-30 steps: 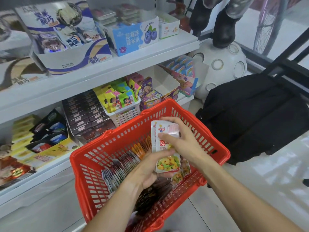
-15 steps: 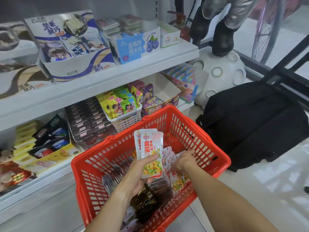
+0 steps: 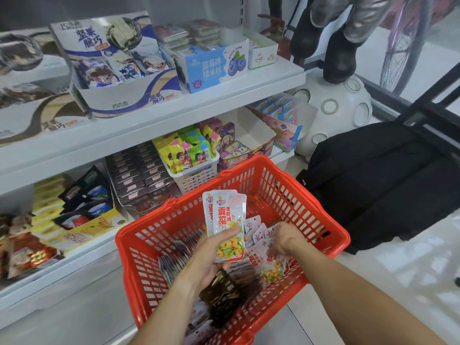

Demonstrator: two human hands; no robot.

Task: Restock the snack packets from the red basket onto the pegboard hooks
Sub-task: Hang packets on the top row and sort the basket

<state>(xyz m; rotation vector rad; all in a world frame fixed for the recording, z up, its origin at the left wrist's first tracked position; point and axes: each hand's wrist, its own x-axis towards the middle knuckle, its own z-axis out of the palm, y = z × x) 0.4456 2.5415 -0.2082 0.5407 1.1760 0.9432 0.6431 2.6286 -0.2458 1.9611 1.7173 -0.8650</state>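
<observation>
A red plastic basket stands on the floor in front of the shelves, filled with snack packets. My left hand holds a small stack of white packets with red lettering and a yellow-green food picture, upright above the basket. My right hand reaches down into the basket's right side, fingers curled among more loose white packets. Dark brown and black packets lie in the basket's near part. No pegboard hooks are in view.
White shelves at left carry boxed snacks, a white mesh bin of colourful sachets and dark boxes. A black bag lies on the floor right of the basket. Behind it stands a white sphere with a figure's boots.
My right hand let go of the packet stack and dropped into the basket's right side. My left hand keeps the stack, now slightly further left.
</observation>
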